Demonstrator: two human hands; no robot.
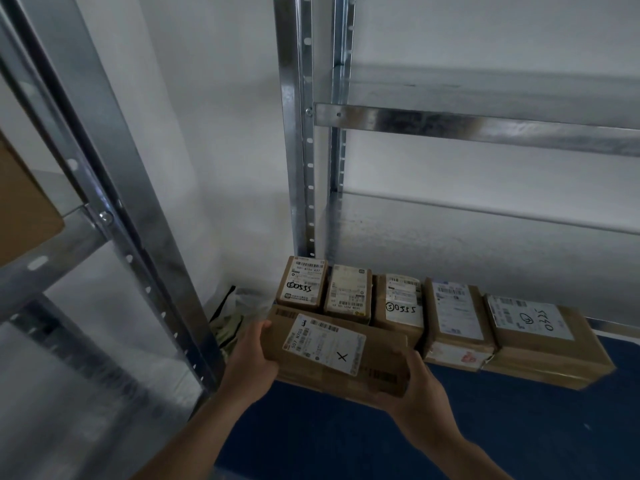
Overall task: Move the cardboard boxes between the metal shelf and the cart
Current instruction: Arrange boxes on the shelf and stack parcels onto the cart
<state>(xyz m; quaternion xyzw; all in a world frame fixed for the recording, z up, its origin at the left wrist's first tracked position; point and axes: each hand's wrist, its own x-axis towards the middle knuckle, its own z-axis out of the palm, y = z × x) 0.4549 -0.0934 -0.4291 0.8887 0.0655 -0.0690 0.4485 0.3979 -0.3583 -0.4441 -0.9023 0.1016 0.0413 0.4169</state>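
From the head view, my left hand (252, 355) and right hand (420, 386) each clamp one end of a cardboard box (332, 351). The fingers curl round its short ends with the thumbs on top, so it hangs between my hands, low and just in front of me.

Just beyond my hands, a row of five boxes (403, 303) stands side by side on a blue surface (346, 438) at the foot of the metal shelf (485, 124). The held box is close in front of the left part of that row. I cannot tell if the blue is floor or a cart deck, and no cart is plainly in view. The shelf levels above my hands look bare. I judge the job well advanced, with this box in transit; I cannot say how many remain elsewhere.

The held box's long axis runs from hand to hand, dipping slightly toward my right. Its labelled face, marked with an X, points up at me.
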